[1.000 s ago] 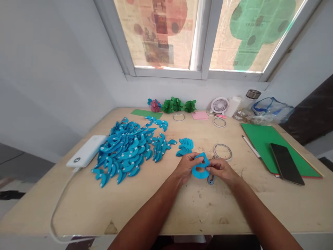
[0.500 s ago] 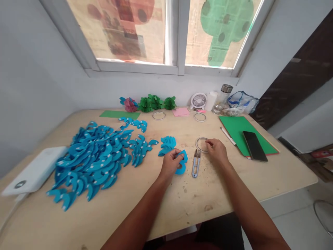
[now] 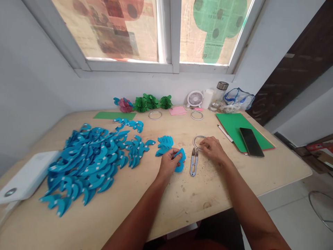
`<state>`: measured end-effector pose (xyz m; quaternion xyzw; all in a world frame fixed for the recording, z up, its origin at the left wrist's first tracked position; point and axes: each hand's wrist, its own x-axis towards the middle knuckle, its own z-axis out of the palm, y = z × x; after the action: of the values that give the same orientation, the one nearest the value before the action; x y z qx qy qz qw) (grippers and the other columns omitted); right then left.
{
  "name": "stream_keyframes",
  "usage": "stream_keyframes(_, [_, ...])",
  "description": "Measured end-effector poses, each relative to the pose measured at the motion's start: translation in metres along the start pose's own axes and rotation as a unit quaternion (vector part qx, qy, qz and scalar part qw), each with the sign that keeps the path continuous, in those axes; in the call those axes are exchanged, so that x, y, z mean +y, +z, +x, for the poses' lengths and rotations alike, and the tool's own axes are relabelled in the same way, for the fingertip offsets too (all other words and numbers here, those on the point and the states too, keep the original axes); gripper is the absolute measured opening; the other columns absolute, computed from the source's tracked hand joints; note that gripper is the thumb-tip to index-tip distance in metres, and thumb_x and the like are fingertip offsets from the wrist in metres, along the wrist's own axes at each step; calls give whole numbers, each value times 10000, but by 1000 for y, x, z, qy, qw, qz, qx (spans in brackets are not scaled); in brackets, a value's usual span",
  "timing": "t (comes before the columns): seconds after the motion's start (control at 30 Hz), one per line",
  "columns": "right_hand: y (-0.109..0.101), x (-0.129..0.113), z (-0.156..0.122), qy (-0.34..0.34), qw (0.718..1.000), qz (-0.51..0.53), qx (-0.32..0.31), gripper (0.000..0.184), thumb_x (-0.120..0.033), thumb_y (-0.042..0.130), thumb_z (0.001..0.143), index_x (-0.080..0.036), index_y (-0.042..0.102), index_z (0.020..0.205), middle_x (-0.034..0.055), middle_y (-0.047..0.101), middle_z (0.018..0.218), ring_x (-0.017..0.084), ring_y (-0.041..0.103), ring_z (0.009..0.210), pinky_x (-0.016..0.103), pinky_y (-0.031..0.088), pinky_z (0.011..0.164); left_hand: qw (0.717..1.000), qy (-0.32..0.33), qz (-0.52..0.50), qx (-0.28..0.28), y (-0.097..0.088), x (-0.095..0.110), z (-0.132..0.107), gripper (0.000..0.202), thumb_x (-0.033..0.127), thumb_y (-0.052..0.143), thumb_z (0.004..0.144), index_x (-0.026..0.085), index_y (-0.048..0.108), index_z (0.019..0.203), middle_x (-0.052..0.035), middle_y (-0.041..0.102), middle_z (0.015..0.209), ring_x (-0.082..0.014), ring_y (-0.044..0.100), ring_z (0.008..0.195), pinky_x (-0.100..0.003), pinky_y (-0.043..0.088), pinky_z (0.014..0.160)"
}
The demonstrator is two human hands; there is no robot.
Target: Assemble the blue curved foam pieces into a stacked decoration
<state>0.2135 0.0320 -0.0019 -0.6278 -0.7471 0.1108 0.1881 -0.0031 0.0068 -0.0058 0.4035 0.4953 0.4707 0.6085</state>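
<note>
My left hand (image 3: pixel 169 163) pinches a curved blue paper cutout (image 3: pixel 180 167) between thumb and fingers. Over the right edge of a thin pale ring (image 3: pixel 195 140), which looks like a narrow tape roll, my right hand (image 3: pixel 212 149) has its fingers bent and close together; whatever their tips hold is hidden. Thread snips (image 3: pixel 193 166) with grey-blue handles lie between the hands, blades pointing away, close to the right fingertips. A small stack of blue cutouts (image 3: pixel 165 141) rests just beyond my left hand.
A big heap of blue cutouts (image 3: pixel 91 156) with white patches covers the left side, beside a white power bank (image 3: pixel 28 175). To the right lie a pen (image 3: pixel 225 133), green sheets (image 3: pixel 231 125) and a phone (image 3: pixel 251 141). Paper flowers (image 3: pixel 151 101) and a small fan (image 3: pixel 195 99) line the wall.
My right hand has moved from the ring's right side to over its near right edge, closer to the snips. The blue cutout has turned slightly in my left hand. The view has shifted a little.
</note>
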Motion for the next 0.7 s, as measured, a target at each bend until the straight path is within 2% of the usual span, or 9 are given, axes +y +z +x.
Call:
stream_keyframes(0.13, [2, 8, 2, 76, 994, -13, 75, 230, -149, 470, 769, -188, 666, 881, 50, 670, 926, 188, 550, 906, 296, 381, 801, 1000, 5, 10, -1, 0, -2, 0, 273, 269, 680, 587, 138, 622, 819, -7, 631, 691, -85, 516, 472, -188, 367, 417])
stream_keyframes(0.3, [3, 13, 1, 131, 984, -88, 80, 227, -225, 492, 797, -181, 646, 957, 80, 655, 927, 213, 564, 900, 304, 389, 756, 998, 29, 51, -22, 0, -8, 2, 303, 253, 650, 611, 133, 663, 889, -24, 644, 730, -78, 460, 475, -199, 373, 439])
stream_keyframes(0.43, [3, 17, 0, 156, 976, -115, 102, 278, -262, 519, 797, -173, 609, 1044, 97, 641, 960, 219, 566, 913, 300, 387, 733, 984, 102, 144, -17, -2, -13, 4, 261, 246, 593, 671, 169, 674, 907, -9, 627, 701, -110, 511, 554, -210, 410, 516])
stream_keyframes(0.5, [4, 18, 0, 165, 977, -102, 88, 286, -287, 519, 802, -181, 596, 1056, 77, 650, 911, 207, 577, 875, 288, 386, 699, 967, 148, 206, 6, -5, -15, 4, 257, 244, 573, 701, 193, 668, 935, -6, 628, 701, -129, 539, 594, -229, 435, 568])
stream_keyframes(0.57, [6, 18, 0, 167, 979, -97, 73, 299, -321, 521, 804, -188, 588, 1063, 65, 654, 877, 203, 583, 849, 283, 382, 675, 941, 204, 267, 38, -8, -16, 5, 280, 218, 554, 721, 204, 647, 985, -27, 650, 801, -159, 578, 690, -266, 461, 649])
stream_keyframes(0.7, [10, 15, 0, 168, 977, -110, 78, 297, -302, 535, 790, -197, 584, 1063, 70, 650, 902, 205, 586, 840, 281, 378, 650, 860, 329, 377, 94, -10, -16, 6, 308, 154, 504, 754, 190, 608, 1042, -92, 627, 1015, -239, 559, 960, -371, 449, 833])
